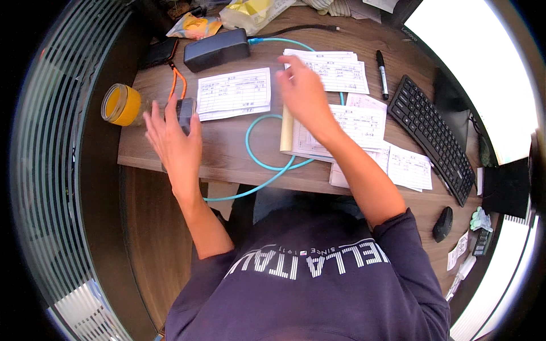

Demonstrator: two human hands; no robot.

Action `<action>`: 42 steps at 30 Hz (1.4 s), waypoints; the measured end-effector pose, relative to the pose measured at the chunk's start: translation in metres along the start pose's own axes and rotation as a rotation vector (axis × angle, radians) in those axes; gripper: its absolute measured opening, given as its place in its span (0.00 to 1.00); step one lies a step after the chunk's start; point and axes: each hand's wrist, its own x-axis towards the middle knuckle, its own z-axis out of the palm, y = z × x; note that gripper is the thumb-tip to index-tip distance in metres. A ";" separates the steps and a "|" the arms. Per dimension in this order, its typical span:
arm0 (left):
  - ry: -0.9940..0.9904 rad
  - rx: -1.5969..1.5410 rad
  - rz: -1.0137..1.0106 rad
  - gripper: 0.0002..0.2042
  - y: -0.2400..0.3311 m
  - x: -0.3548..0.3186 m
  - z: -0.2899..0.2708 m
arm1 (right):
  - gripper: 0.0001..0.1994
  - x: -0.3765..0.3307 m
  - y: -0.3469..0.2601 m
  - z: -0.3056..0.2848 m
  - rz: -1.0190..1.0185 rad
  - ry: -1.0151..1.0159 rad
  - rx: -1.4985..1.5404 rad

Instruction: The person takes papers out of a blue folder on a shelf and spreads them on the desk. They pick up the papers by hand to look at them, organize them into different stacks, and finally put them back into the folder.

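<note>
My left hand [172, 136] is over the left part of the desk, its fingers spread. Just beneath and beside it is a small dark device [186, 109], partly covered by the fingers; I cannot tell whether they touch it. My right hand [304, 96], slightly blurred, hovers by the left edge of some filled-in paper forms [344, 74], fingers apart and nothing seen in them. Below its wrist lies a pad of forms [287, 136] with a yellowish bound edge and loose sheets on top. Between the hands sits a small stack of forms [234, 94].
A dark box-shaped device [216, 50] stands at the back, joined to a looping turquoise cable [248, 136]. An orange-yellow jar [121, 105] is near the left partition. To the right are a black marker [381, 74], keyboard [432, 136], mouse [442, 224] and monitor [483, 68].
</note>
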 end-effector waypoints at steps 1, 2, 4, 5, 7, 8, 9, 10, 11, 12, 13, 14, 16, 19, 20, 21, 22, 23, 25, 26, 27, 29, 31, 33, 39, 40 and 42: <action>-0.050 -0.212 0.033 0.18 0.013 0.006 -0.010 | 0.16 0.002 0.012 -0.009 -0.091 0.028 -0.115; -0.100 -0.424 0.070 0.16 0.029 0.013 -0.017 | 0.16 0.007 0.028 -0.018 -0.178 0.059 -0.229; -0.240 -0.717 0.160 0.14 0.067 0.019 -0.011 | 0.22 0.017 0.053 -0.041 -0.211 -0.084 -0.292; -0.327 -0.796 0.210 0.13 0.087 0.027 -0.004 | 0.25 0.018 0.057 -0.045 -0.196 -0.126 -0.392; -0.458 -0.902 0.253 0.15 0.121 0.044 0.019 | 0.33 0.017 0.071 -0.047 -0.169 -0.206 -0.593; -0.395 -0.910 0.238 0.16 0.133 0.049 0.035 | 0.42 0.024 0.079 -0.047 -0.103 -0.285 -0.547; -0.335 -0.916 0.223 0.17 0.140 0.051 0.051 | 0.42 0.025 0.078 -0.044 -0.095 -0.270 -0.522; -0.357 -0.905 0.203 0.17 0.145 0.052 0.059 | 0.42 0.024 0.078 -0.045 -0.078 -0.248 -0.496; -0.376 -0.894 0.182 0.17 0.148 0.054 0.065 | 0.42 0.023 0.078 -0.045 -0.063 -0.227 -0.471; -0.402 -0.889 0.170 0.18 0.152 0.055 0.068 | 0.43 0.021 0.082 -0.047 -0.068 -0.219 -0.446; -0.436 -0.892 0.158 0.18 0.154 0.055 0.069 | 0.43 0.019 0.086 -0.048 -0.075 -0.212 -0.421; -0.469 -0.893 0.146 0.19 0.154 0.055 0.068 | 0.43 0.018 0.088 -0.049 -0.083 -0.206 -0.396; -0.490 -0.865 0.164 0.19 0.154 0.054 0.071 | 0.42 0.017 0.088 -0.052 -0.072 -0.196 -0.352; -0.441 -0.785 0.226 0.18 0.151 0.049 0.078 | 0.42 0.018 0.093 -0.052 -0.087 -0.188 -0.308; -0.423 -0.762 0.240 0.18 0.151 0.048 0.080 | 0.41 0.017 0.095 -0.052 -0.097 -0.186 -0.297; -0.401 -0.738 0.253 0.17 0.151 0.049 0.080 | 0.41 0.017 0.093 -0.052 -0.088 -0.189 -0.284; -0.410 -0.745 0.229 0.13 0.152 0.049 0.079 | 0.41 0.017 0.089 -0.054 -0.080 -0.193 -0.272; -0.434 -0.756 0.182 0.13 0.153 0.050 0.077 | 0.40 0.017 0.088 -0.054 -0.072 -0.197 -0.259; -0.477 -0.781 0.093 0.12 0.157 0.052 0.071 | 0.41 0.019 0.095 -0.055 -0.046 -0.189 -0.178; -0.471 -0.794 0.103 0.12 0.156 0.051 0.074 | 0.41 0.019 0.097 -0.056 -0.033 -0.186 -0.137; -0.464 -0.806 0.111 0.12 0.152 0.052 0.079 | 0.42 0.019 0.095 -0.055 -0.037 -0.181 -0.179; -0.454 -0.803 0.138 0.12 0.150 0.051 0.084 | 0.42 0.017 0.086 -0.053 -0.044 -0.170 -0.262; -0.445 -0.772 0.172 0.12 0.149 0.051 0.085 | 0.44 0.017 0.087 -0.050 -0.094 -0.138 -0.278; -0.379 -0.762 0.183 0.10 0.151 0.049 0.091 | 0.45 0.017 0.087 -0.049 -0.101 -0.134 -0.283; -0.415 -0.823 0.118 0.09 0.151 0.051 0.086 | 0.38 0.016 0.085 -0.052 -0.042 -0.118 -0.192; -0.441 -0.826 0.125 0.10 0.151 0.051 0.083 | 0.36 0.017 0.092 -0.051 -0.039 -0.089 -0.147; -0.451 -0.788 0.152 0.10 0.151 0.052 0.081 | 0.30 0.016 0.089 -0.053 -0.022 -0.050 -0.015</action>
